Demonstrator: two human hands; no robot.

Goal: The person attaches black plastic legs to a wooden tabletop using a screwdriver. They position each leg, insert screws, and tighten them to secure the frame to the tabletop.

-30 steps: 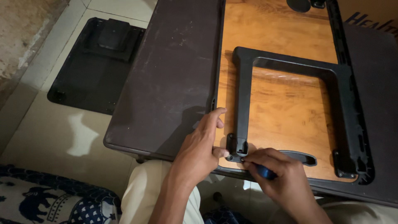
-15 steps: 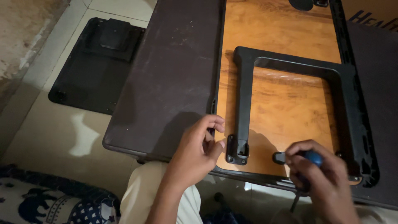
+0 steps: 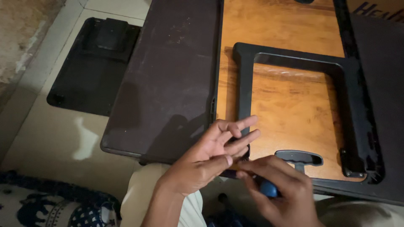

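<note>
Low in the middle of the frame the two hands meet at the near end of a black U-shaped frame [image 3: 294, 63] that lies flat on a wooden board [image 3: 290, 109] with a black rim. The left hand [image 3: 210, 153] comes up from the lower centre, its fingers spread and slightly fanned, with the thumb and forefinger pinched together over the bottom end of the frame's left leg; whether anything small sits between them I cannot tell. The right hand [image 3: 277, 189] lies just below and to the right, curled around a blue-handled tool [image 3: 268, 189], its fingertips touching those of the left hand. Just right of the hands a short black T-shaped piece [image 3: 299, 158] rests on the board. The board sits on a dark brown table [image 3: 168, 84] that fills the centre. At the upper left a black tray-like part [image 3: 92, 63] lies on the pale tiled floor [image 3: 50, 138], and a patterned cloth [image 3: 42, 206] shows at the lower left corner.
</note>
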